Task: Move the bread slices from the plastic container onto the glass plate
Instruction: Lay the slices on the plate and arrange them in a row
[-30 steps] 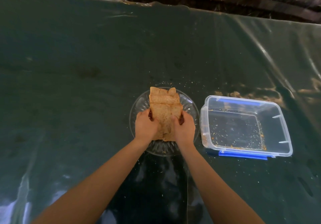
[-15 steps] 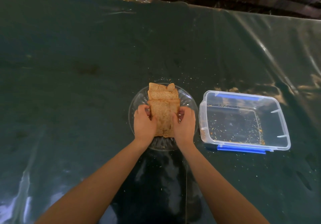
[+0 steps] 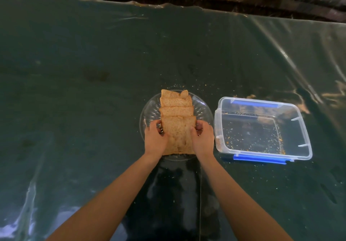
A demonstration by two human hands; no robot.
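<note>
Bread slices [image 3: 177,126] lie between both hands' fingers [image 3: 194,128].

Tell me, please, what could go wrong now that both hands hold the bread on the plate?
1. The bread slices lie fanned, and the nearest overhangs the glass plate at its near rim; it may tip off when the left hand and right hand let go.
2. The plate sits on a glossy plastic sheet and might slide if pushed.
3. The empty plastic container stands close to the right hand, so a careless withdrawal could knock it.
</note>
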